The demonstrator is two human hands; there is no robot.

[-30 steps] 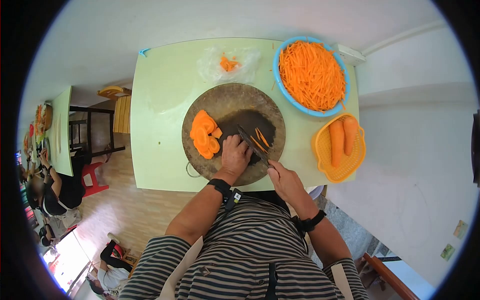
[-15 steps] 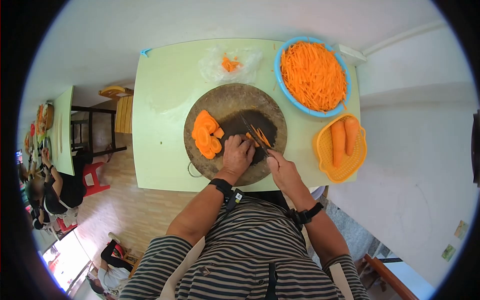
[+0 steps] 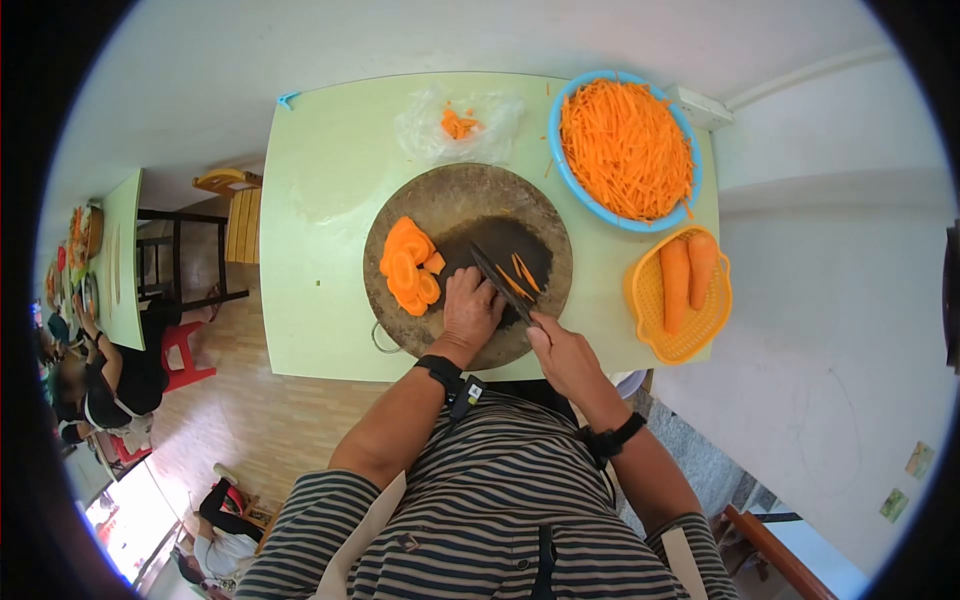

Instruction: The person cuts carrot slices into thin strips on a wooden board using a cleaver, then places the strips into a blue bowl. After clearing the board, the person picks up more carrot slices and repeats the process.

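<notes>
On the round wooden chopping board [image 3: 460, 190] my left hand [image 3: 472, 310] is closed, its fingers curled down over a carrot slice that the hand and blade mostly hide. My right hand [image 3: 568, 358] grips a dark-bladed kitchen knife [image 3: 492, 272] by its handle. The blade lies slantwise just right of my left fingertips. Thin carrot strips [image 3: 524, 272] rest on the dark wet patch to the right of the blade. A pile of carrot slices [image 3: 404, 268] sits at the board's left side, near my left hand.
A blue basin [image 3: 556, 150] heaped with carrot shreds [image 3: 625, 150] stands at the back right. Below it, a yellow basket [image 3: 648, 290] holds two whole carrots [image 3: 676, 285]. Behind the board lies a clear plastic bag [image 3: 500, 125] with carrot scraps. Other people [image 3: 105, 375] sit far left.
The knife blade has moved left, closer to my left fingertips, and now covers the slice there. Carrot strips lie apart on the blade's right. The whole view has shifted slightly.
</notes>
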